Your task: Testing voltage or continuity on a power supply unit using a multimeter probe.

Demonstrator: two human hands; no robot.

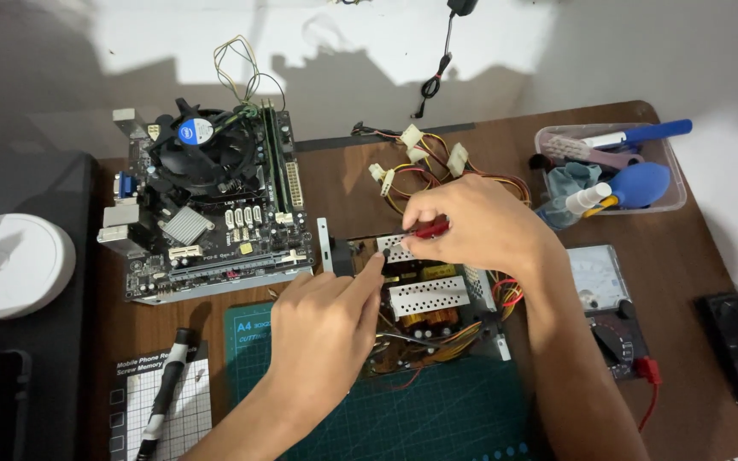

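Observation:
An opened power supply board point(429, 299) with silver heat sinks and yellow and red wires lies on a green cutting mat point(437, 418). My right hand point(471, 224) is above its far edge, gripping a small red-handled tool point(430, 228) pointed down at the board. My left hand point(326, 329) rests on the board's left side, its index finger stretched out and touching a black part near the tool's tip. The tool's tip is hidden by my fingers.
A motherboard point(207, 205) with a black fan sits at the left. A bundle of wires with white connectors point(420, 162) lies behind the board. A clear tray point(608, 171) of cleaning tools stands at the right, a multimeter point(608, 307) in front of it. A black pen-like tool point(168, 384) lies on a screw mat.

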